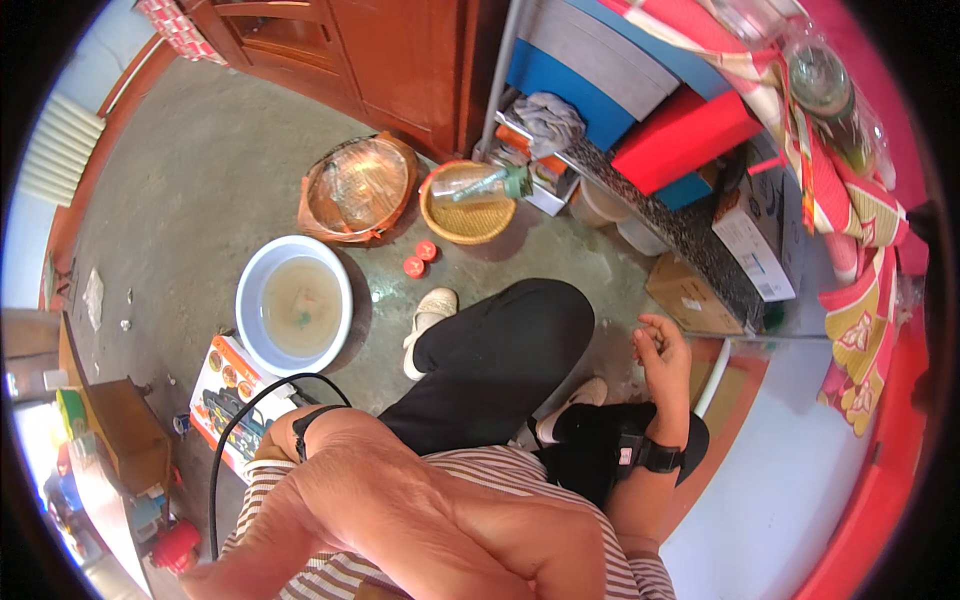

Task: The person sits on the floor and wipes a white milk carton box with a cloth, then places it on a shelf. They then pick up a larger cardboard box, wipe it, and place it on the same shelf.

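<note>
My left hand point(450, 510) is raised very close to the camera and fills the bottom middle; its fingertips are hidden, so any grip cannot be made out. A black band point(301, 433) circles that wrist. On the right, my right hand point(664, 360) hangs in the air past my knee with nothing in it, its fingers loosely bent and apart. A black wristband point(660, 456) is on that arm. Ahead stands a pale blue plastic basin point(245, 300) of murky water with something green in it. A clear bottle with a green lid point(472, 186) lies across a yellow woven basket point(469, 225).
Two red caps point(420, 259) lie on the concrete floor near my shoe point(435, 304). A plastic-covered round container point(360, 187) sits before a wooden cabinet point(409, 67). A printed carton point(232, 397) and a black cable point(225, 457) are at left. Boxes point(757, 240) crowd a stone-topped shelf point(660, 217).
</note>
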Demonstrator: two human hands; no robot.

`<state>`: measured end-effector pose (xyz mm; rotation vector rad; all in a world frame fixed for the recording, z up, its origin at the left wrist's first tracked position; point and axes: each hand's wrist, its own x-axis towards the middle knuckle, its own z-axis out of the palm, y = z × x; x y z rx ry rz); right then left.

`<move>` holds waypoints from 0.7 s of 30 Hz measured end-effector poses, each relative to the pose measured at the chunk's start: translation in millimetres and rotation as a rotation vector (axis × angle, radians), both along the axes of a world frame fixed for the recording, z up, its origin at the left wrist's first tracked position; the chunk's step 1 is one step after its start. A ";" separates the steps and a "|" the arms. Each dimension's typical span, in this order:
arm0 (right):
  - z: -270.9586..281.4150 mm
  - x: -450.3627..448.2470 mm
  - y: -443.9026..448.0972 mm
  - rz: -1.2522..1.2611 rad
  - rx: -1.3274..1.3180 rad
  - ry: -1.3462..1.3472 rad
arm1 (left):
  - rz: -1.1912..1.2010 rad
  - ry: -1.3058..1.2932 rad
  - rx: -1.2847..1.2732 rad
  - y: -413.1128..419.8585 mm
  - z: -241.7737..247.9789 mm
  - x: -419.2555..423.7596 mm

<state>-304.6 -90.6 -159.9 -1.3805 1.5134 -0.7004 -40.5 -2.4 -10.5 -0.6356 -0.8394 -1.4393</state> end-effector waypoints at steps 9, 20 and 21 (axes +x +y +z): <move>-5.1 -2.1 -0.5 0.026 -0.039 0.010 | -0.142 0.133 -0.287 2.5 11.7 15.7; -4.8 -3.5 1.4 0.008 -0.026 0.009 | 0.667 -0.172 0.332 16.9 -27.9 157.1; -6.3 -3.8 0.5 0.027 -0.043 0.040 | 0.680 -0.176 0.398 10.1 -32.0 162.5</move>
